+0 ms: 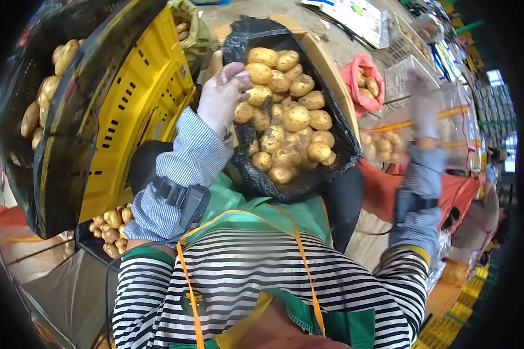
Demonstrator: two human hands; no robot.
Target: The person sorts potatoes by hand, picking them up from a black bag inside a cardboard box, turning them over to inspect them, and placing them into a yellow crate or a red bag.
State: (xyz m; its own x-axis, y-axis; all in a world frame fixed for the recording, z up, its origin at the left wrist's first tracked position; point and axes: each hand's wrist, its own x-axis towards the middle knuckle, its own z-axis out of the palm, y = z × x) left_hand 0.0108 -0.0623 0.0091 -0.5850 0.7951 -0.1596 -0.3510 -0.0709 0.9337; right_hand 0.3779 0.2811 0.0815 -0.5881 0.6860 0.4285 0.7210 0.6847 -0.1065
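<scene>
My left hand [224, 96], in a pale dirty glove, is at the upper left edge of a box lined with black plastic. Its fingers are curled beside the potatoes [279, 110] heaped in the black liner [332, 195]. Whether anything is between those fingers is hidden. On the right my right hand [424, 107] is raised and smeared by motion, near a white crate [404, 81] and a clear bag of potatoes [384, 145]. Its fingers cannot be made out.
A yellow crate [140, 99] stands tilted on the left beside a black-lined container [17, 75] of potatoes. More potatoes [112, 230] lie low at the left. A green sack [195, 29] is behind the box; a pink bag [355, 78] stands to its right. Another person [477, 224] is far right.
</scene>
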